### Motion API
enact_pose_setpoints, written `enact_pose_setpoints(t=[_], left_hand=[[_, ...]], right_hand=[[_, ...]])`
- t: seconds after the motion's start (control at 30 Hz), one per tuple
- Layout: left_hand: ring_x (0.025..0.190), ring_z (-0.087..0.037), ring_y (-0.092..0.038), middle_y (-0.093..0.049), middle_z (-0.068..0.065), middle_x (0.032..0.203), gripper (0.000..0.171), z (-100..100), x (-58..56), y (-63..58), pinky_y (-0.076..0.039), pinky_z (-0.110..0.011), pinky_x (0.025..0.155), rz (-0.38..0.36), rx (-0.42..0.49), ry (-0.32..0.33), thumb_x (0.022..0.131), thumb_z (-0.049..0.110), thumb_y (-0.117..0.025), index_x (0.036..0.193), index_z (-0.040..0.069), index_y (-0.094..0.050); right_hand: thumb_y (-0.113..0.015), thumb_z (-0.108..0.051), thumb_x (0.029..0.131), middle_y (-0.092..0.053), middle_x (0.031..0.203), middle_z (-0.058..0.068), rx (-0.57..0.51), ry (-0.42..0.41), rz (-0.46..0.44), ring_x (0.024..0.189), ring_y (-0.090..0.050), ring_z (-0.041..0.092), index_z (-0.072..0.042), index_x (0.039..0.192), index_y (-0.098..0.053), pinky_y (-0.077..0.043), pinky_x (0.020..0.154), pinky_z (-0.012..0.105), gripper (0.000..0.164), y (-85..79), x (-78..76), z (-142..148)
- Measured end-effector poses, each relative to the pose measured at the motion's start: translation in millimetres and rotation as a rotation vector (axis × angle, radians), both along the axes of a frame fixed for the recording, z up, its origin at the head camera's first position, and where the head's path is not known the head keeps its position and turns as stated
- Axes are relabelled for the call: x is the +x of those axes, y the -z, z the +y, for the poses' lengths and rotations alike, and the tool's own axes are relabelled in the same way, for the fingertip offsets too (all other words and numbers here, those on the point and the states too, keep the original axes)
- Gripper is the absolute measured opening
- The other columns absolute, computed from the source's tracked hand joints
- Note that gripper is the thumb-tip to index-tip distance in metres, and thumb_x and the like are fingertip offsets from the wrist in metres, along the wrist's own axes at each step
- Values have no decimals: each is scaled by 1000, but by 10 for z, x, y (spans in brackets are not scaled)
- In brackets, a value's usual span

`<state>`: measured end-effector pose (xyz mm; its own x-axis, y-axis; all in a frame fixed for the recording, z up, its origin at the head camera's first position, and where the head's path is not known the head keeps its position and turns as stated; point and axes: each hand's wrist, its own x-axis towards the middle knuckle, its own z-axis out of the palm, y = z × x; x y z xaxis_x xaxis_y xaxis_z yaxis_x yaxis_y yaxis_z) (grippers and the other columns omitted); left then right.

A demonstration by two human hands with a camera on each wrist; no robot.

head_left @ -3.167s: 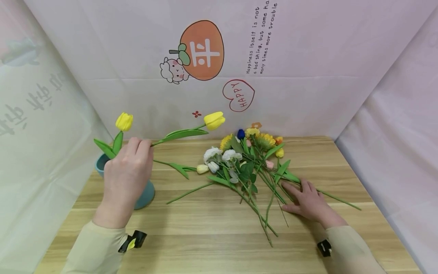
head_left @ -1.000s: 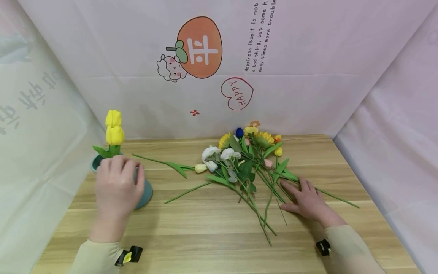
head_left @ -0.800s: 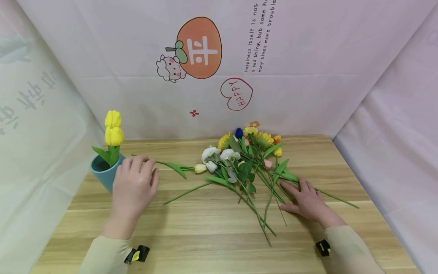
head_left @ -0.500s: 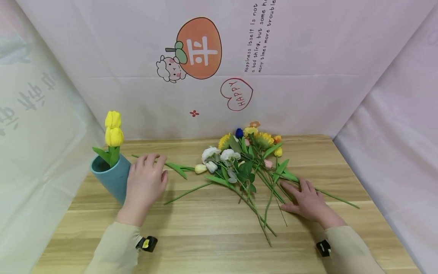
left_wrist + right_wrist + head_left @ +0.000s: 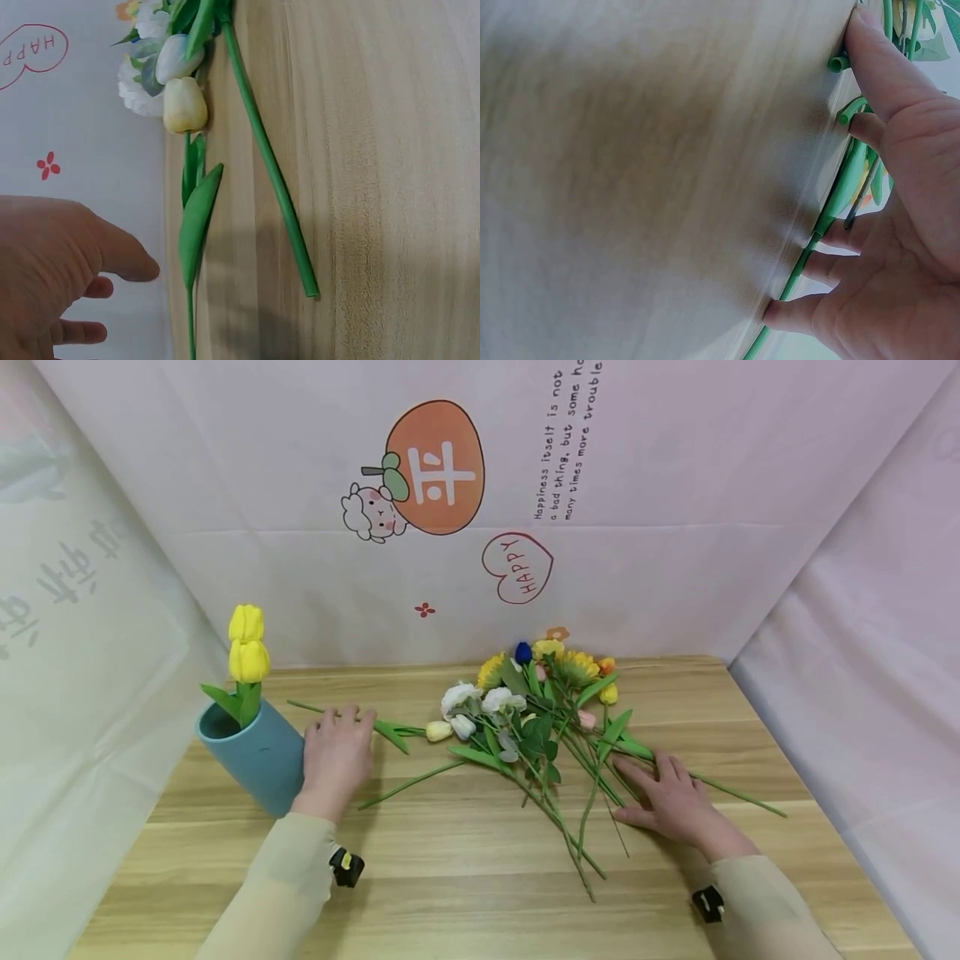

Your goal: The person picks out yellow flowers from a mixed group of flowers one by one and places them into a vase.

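If the relaxed, empty left hand (image 5: 337, 753) brushes the blue vase (image 5: 262, 762) at its 9 o'clock, that might topple; the spread right hand (image 5: 672, 802) grips nothing.

Wooden tabletop (image 5: 465, 893) beneath vase (image 5: 264, 760), flowers (image 5: 538, 735).

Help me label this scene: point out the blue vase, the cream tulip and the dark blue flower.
Blue vase (image 5: 262, 763): head view, on its outer wall.
Cream tulip (image 5: 185, 105): left wrist view, on its bloom.
Dark blue flower (image 5: 522, 652): head view, on its bloom.
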<state>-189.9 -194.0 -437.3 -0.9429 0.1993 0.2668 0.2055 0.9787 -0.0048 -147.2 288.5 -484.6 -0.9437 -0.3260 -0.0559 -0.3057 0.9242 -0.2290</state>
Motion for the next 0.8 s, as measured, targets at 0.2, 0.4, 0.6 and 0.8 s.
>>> enact_pose_setpoints(t=[0.2,0.4,0.6,0.8], left_hand=[[99,-47,-47,-55,-23,121,39,19,-63,58,-43,-63,76,-77,-57,-59,89,2,-62,127,7,-57],[98,-46,-46,-53,-23,121,41,32,-123,117,-44,-61,74,-141,-141,-101,92,5,-60,132,8,-52],[109,-53,-42,-45,-25,135,45,28,-190,209,-42,-67,80,-203,-188,-131,97,7,-54,141,9,-45],[125,-58,-29,-37,-25,145,44,55,-212,234,-38,-70,86,-298,-191,-163,100,4,-46,143,10,-42]], right_hand=[[-61,-62,84,-22,141,40,1,-1,10,126,-23,62,-23,148,-34,-30,84,82,80,2,3,-2],[-61,-62,84,-21,142,40,-1,-1,8,126,-23,62,-23,148,-34,-29,84,83,80,2,6,0],[-62,-61,84,-21,142,40,-4,4,5,126,-23,62,-23,148,-34,-29,84,83,79,-7,7,-5],[-62,-61,84,-20,142,40,-4,10,1,126,-22,62,-23,148,-34,-28,85,83,79,-2,8,-8]])
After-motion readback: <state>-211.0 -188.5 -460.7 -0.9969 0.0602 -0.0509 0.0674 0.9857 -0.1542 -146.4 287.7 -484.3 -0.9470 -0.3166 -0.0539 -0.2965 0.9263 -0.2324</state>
